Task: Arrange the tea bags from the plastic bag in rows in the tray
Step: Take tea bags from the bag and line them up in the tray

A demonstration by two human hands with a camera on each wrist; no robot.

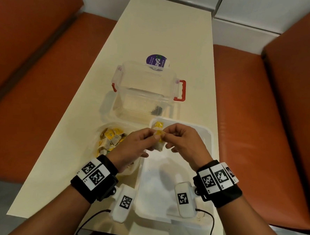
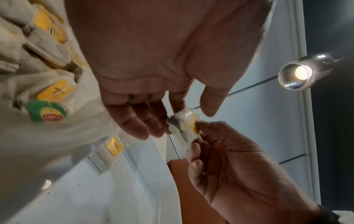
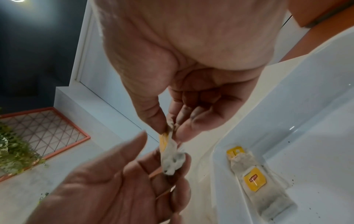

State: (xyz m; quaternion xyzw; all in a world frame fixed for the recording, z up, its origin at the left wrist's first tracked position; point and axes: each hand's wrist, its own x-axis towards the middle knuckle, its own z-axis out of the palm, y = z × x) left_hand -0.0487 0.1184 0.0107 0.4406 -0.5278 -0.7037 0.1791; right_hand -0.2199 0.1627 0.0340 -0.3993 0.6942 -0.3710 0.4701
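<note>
Right grip (image 1: 183, 144) pinching tea bag (image 1: 158, 146) | left grip (image 1: 130, 145) released, fingers touching it | above tray (image 1: 211, 134)

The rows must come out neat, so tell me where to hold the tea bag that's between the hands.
Pinch the tea bag at its flat top edge by the yellow tag, from above, thumb and finger on opposite faces, as the right hand does. Its lower end is crumpled at the left hand, likely a poorer hold.
</note>
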